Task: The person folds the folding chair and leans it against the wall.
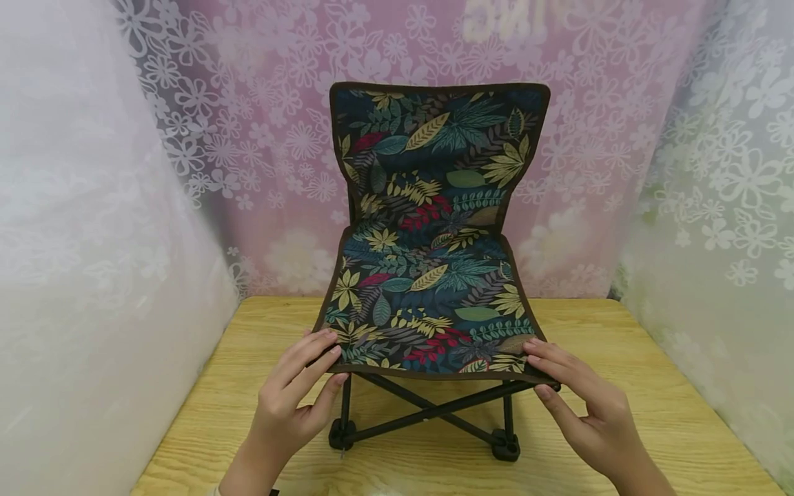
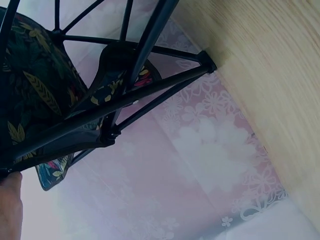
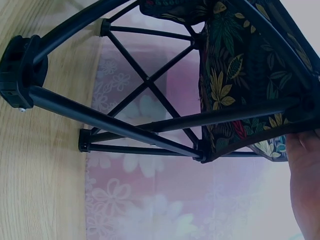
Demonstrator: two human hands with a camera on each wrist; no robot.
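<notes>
A small folding chair [image 1: 428, 275] with dark leaf-print fabric and a black crossed frame [image 1: 434, 410] stands unfolded on the wooden table [image 1: 620, 358]. My left hand [image 1: 331, 365] pinches the seat's front left corner, fingers on top and thumb under the hem. At the front right corner my right hand [image 1: 536, 368] pinches the edge the same way. From below, the left wrist view shows the frame bars [image 2: 125, 100] and the seat fabric [image 2: 35, 85]. The right wrist view shows the leg bars [image 3: 125, 127], a black foot [image 3: 20, 70] and the seat's underside [image 3: 235, 75].
White and pink floral curtains [image 1: 260, 138] close in the table at the back and on both sides. The table's bare wood [image 1: 670, 427] stretches right of the chair, and its front edge lies near my wrists.
</notes>
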